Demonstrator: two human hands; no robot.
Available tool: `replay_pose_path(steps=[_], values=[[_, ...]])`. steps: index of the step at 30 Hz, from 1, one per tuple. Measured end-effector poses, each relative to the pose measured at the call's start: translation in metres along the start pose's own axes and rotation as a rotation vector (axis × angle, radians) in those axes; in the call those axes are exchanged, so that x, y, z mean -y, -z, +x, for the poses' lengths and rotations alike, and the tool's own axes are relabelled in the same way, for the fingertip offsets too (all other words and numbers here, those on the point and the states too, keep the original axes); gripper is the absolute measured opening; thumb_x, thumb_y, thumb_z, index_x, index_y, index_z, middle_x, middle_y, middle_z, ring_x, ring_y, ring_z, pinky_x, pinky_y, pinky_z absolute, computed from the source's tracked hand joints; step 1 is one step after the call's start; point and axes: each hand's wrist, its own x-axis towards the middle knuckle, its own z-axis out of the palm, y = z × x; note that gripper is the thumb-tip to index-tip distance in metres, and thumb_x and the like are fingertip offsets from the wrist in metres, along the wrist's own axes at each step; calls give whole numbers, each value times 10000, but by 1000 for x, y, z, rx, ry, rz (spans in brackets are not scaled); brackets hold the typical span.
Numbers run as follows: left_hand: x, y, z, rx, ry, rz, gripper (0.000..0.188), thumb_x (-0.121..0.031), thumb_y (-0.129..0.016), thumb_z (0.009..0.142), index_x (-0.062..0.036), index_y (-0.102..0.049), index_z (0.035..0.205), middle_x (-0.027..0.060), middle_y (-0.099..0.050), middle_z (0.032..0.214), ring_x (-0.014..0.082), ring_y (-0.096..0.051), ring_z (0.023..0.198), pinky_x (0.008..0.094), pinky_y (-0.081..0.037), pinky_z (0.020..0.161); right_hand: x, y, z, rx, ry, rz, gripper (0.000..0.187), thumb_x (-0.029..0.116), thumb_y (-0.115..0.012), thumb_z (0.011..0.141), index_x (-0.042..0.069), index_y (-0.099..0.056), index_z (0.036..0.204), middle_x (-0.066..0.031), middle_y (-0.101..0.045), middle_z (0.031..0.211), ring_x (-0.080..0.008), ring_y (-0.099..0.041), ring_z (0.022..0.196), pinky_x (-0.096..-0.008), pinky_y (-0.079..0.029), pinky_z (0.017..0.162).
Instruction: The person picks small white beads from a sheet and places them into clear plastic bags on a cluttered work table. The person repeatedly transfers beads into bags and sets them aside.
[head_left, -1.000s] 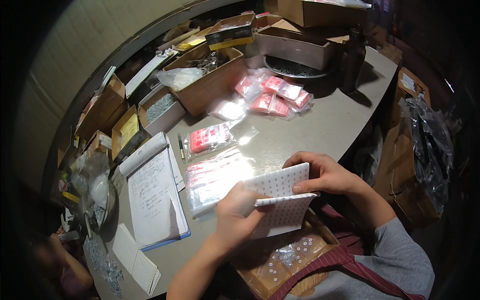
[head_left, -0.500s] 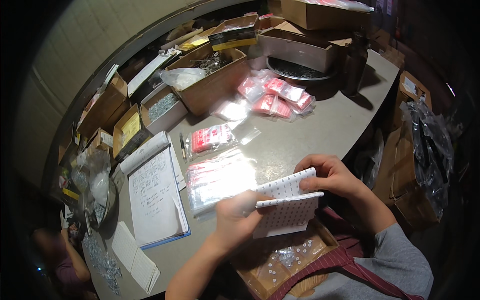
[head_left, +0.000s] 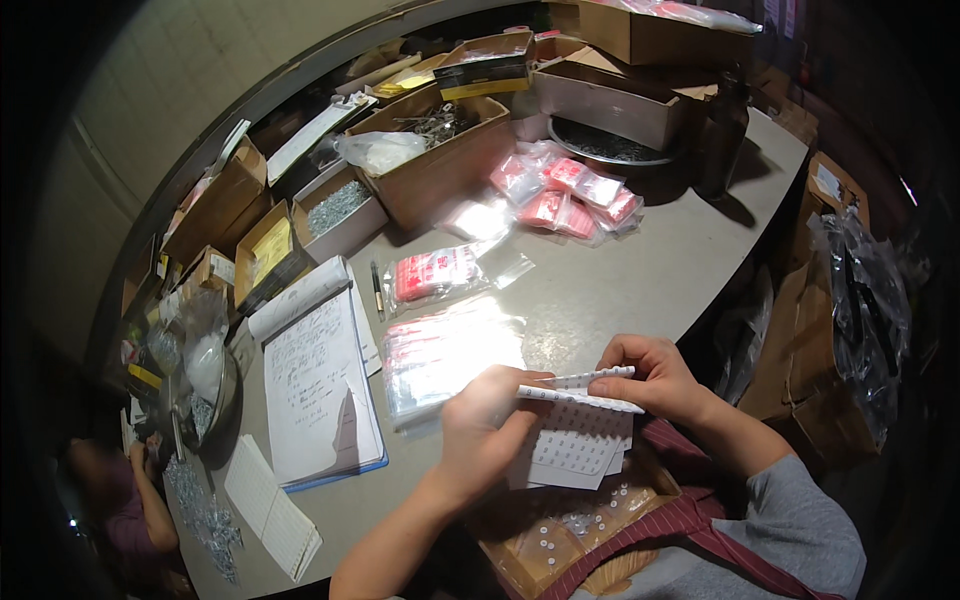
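Observation:
White label sheets (head_left: pixel 572 445) printed with rows of small dark marks are held between my two hands. My left hand (head_left: pixel 482 425) grips their left end, its fingers partly blurred and hidden behind the paper. My right hand (head_left: pixel 652 374) pinches the right end between thumb and fingers. The upper part of the sheets is bent over into a fold, and the lower part hangs down in front. Beneath them, close to my apron, sits a shallow cardboard tray (head_left: pixel 506 562) with small round white pieces and clear plastic inside.
Clear bags with red print (head_left: pixel 455 350) lie stacked beyond my left hand. To their left is a clipboard (head_left: pixel 318 400) with handwritten pages. Boxes of small metal parts (head_left: pixel 338 208) line the back. A dark bottle (head_left: pixel 722 140) stands far right; another person (head_left: pixel 125 500) is at far left.
The raised upper part of the sheets has come down into a narrower fold, and the hanging part shows more. Both hands keep their hold. The whole view has shifted slightly.

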Motion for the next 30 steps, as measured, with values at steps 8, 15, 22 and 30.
replay_pose_path(steps=[8,15,22,30], values=[[5,2,-4,37,82,-73,199,47,-630,910,30,-725,1084,60,-713,993,118,-669,897,262,-535,801,-2,1,-5,-96,22,222,181,114,-807,877,16,-657,906,-7,-675,835,-44,-608,756,-209,-474,667],[4,4,-4,47,34,-12,185,32,-629,933,30,-728,1090,68,-752,980,109,-686,901,263,-552,801,-10,5,-8,-95,19,143,182,116,-808,879,12,-659,886,-4,-677,815,-35,-597,714,-205,-459,629],[7,4,-2,82,31,-72,224,34,-636,894,8,-743,1089,106,-763,980,153,-715,893,288,-566,809,-6,5,-7,-119,-22,196,181,114,-811,877,20,-658,855,14,-653,756,-15,-563,677,-199,-414,591],[1,4,-3,52,-30,-35,252,37,-652,869,-15,-761,1090,116,-774,995,180,-736,884,298,-574,805,-12,7,-6,-61,-11,253,164,104,-797,890,21,-658,858,23,-644,745,-8,-534,652,-200,-398,581]])
